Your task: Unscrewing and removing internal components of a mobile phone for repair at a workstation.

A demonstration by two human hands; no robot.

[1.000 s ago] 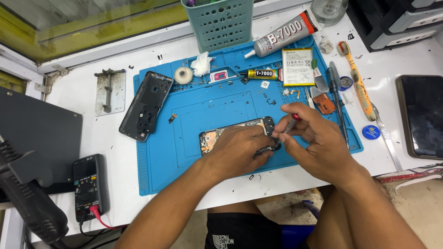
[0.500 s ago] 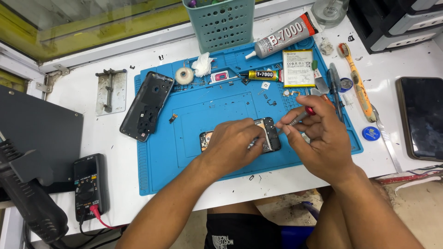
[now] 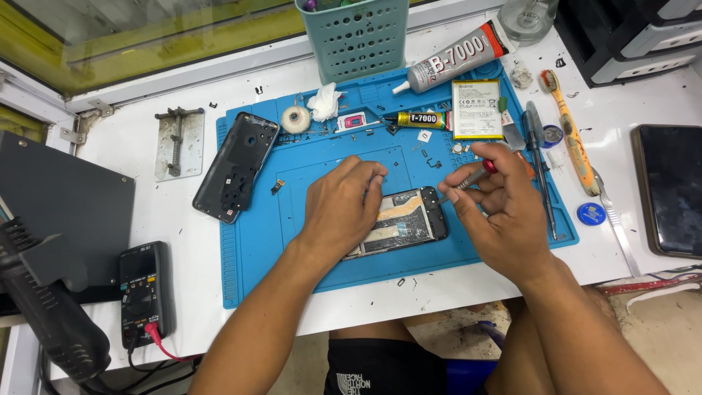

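My left hand (image 3: 342, 208) lies flat on the opened black smartphone with its exposed inner frame (image 3: 406, 222), fingers spread over its left half, pressing, not clenched round it. The phone lies on the blue silicone repair mat (image 3: 256, 249), near the mat's front middle, tilted slightly. My right hand (image 3: 501, 208) pinches a thin metal screwdriver with a red cap (image 3: 474, 175) between thumb and fingertips; its tip points down-left, just above the phone's upper right corner, contact unclear. On the mat's left lies a black plastic phone back cover (image 3: 235, 175). Behind the right hand lies a flat white-and-yellow phone battery (image 3: 476, 110), with a small yellow-black glue tube (image 3: 413, 119) beside it. A black multimeter with red lead (image 3: 142, 291) sits on the white table (image 3: 146, 212), far left.
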